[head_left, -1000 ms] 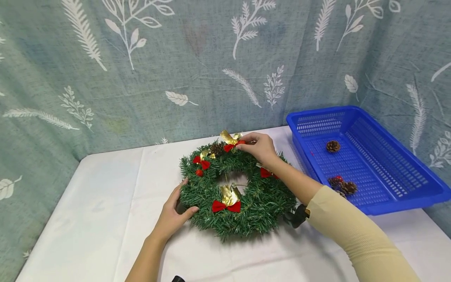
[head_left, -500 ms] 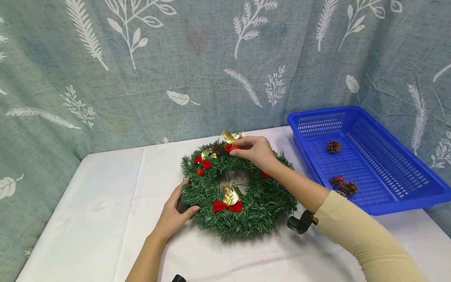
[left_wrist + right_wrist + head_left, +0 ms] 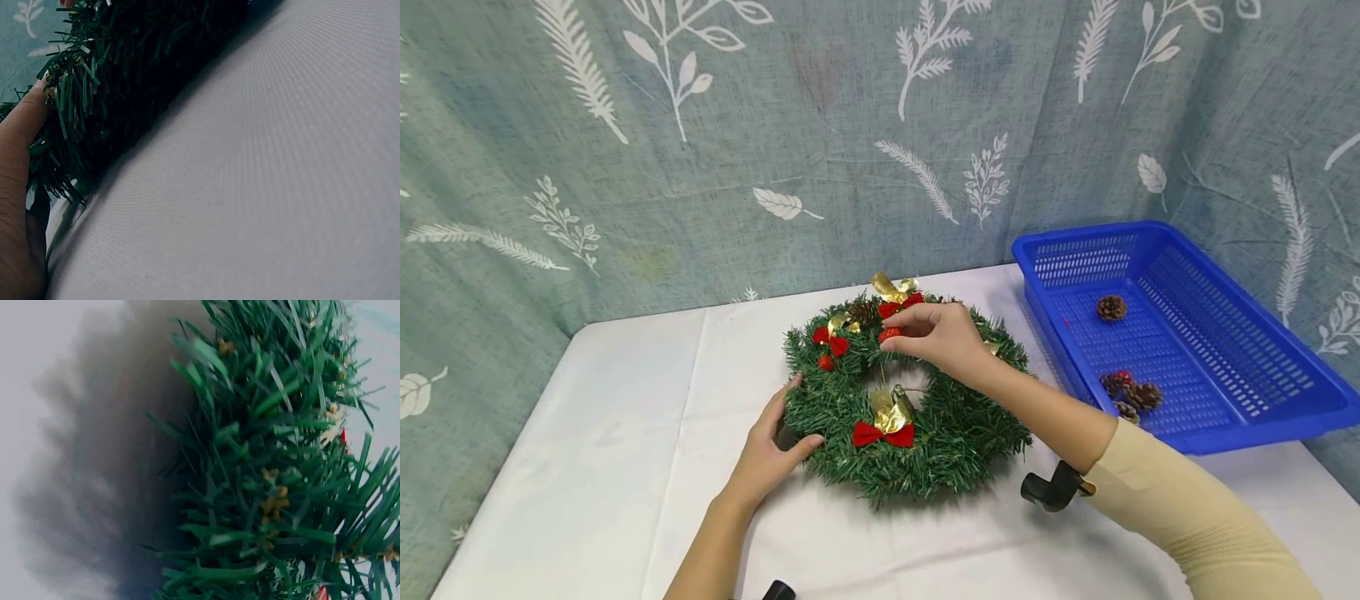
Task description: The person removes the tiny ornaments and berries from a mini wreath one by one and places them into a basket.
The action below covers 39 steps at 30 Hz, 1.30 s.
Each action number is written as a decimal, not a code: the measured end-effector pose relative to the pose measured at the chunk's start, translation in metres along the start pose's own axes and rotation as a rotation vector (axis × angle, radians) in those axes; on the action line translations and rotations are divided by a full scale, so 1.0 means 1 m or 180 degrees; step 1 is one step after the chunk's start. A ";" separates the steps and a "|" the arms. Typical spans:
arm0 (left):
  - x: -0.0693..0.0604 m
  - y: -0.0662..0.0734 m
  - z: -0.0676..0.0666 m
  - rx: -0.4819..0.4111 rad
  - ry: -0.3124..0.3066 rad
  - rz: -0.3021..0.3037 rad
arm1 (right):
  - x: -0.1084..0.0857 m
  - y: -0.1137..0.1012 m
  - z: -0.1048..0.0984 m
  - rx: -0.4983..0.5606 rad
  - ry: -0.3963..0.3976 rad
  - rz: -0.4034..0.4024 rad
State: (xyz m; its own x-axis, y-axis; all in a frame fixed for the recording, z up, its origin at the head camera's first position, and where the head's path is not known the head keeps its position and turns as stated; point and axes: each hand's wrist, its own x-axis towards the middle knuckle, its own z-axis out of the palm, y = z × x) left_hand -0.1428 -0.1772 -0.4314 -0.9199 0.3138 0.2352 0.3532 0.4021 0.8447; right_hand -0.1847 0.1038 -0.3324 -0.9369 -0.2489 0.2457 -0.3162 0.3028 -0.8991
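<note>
A green Christmas wreath [image 3: 940, 446] lies on the white table. My left hand [image 3: 763, 465] holds its left edge, thumb at the front and fingers along the side; in the left wrist view the thumb [image 3: 28, 115] touches the green needles. Between thumb and fingertips my right hand [image 3: 951, 340] pinches a small red berry [image 3: 889, 334] over the ring's upper inner edge. Red-and-gold bows sit on the wreath: a front bow [image 3: 883, 434], an upper left bow [image 3: 831, 340] and a back bow [image 3: 901, 304]. A pine cone [image 3: 864, 313] and another red berry [image 3: 825, 363] are also on it.
A blue plastic basket [image 3: 1060, 333] stands at the right with several pine cones [image 3: 1142, 397] and a bit of red inside. Behind the table [image 3: 617, 433] hangs a leaf-patterned curtain [image 3: 700, 167]. Black wrist cameras [image 3: 1051, 487] sit near both forearms.
My right hand has moved from the back bow down towards the ring's inner edge, carrying the red berry. The left hand has stayed at the wreath's left edge.
</note>
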 end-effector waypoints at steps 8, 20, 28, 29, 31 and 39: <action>-0.001 0.016 -0.002 0.0010 -0.0009 -0.0053 | -0.019 -0.002 0.002 -0.0153 -0.0138 -0.0175; 0.002 -0.019 0.000 0.0004 0.0012 0.0045 | -0.045 -0.001 -0.008 0.0068 -0.0114 -0.0118; 0.002 -0.022 0.000 -0.0037 0.0038 0.0135 | -0.057 0.008 -0.018 0.0073 -0.0017 -0.0292; 0.002 -0.022 0.000 -0.0045 0.0042 0.0149 | -0.058 0.009 -0.020 0.0089 -0.0011 -0.0296; 0.002 -0.022 0.001 -0.0046 0.0045 0.0159 | -0.060 0.010 -0.023 0.0113 0.0009 -0.0304; 0.001 -0.021 0.001 -0.0041 0.0047 0.0174 | -0.069 0.010 -0.040 0.0124 0.0174 -0.0362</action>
State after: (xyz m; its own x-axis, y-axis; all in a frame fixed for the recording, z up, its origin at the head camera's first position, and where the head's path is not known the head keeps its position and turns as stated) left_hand -0.1515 -0.1847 -0.4496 -0.9017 0.3221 0.2883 0.4009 0.3736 0.8365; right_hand -0.1289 0.1610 -0.3440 -0.9024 -0.2286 0.3653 -0.4158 0.2394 -0.8774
